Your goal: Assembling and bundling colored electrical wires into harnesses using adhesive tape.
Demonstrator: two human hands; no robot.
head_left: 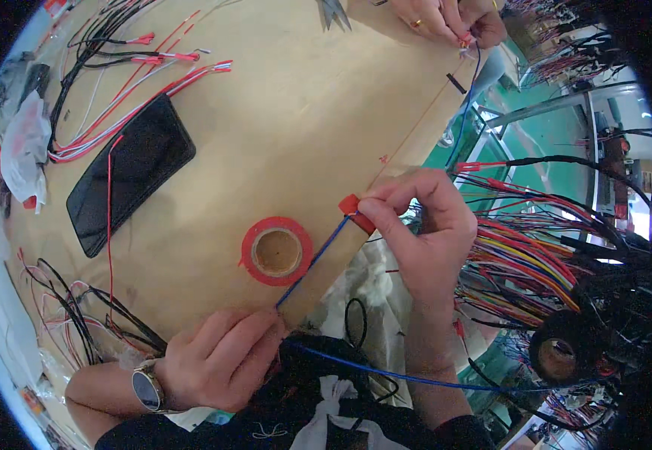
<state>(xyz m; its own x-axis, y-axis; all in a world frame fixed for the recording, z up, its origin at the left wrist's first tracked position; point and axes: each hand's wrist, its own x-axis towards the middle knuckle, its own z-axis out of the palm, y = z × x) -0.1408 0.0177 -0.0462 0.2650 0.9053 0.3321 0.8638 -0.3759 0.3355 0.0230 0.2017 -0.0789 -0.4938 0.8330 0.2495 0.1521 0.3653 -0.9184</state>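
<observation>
My left hand (224, 356), with a watch (147, 388) on its wrist, is closed on a blue cable (318, 259) near the table's front edge. From there the cable runs up to a short piece of red tape (350, 204), which lies at the table's edge. The thumb and forefinger of my right hand (434, 240) pinch the right end of this tape, where the cable's tip meets it. A roll of red tape (251, 251) lies flat just left of the cable. The cable's other length trails right across my lap.
Left on the table (303, 112) lie a black phone-like slab (134, 172), a thin red wire (110, 217) across it, and wire bundles (78, 82). Scissors (333, 13) and a co-worker's hands (453, 19) are at the far edge. Many cables (528, 255) hang right, beside a black roll (554, 352).
</observation>
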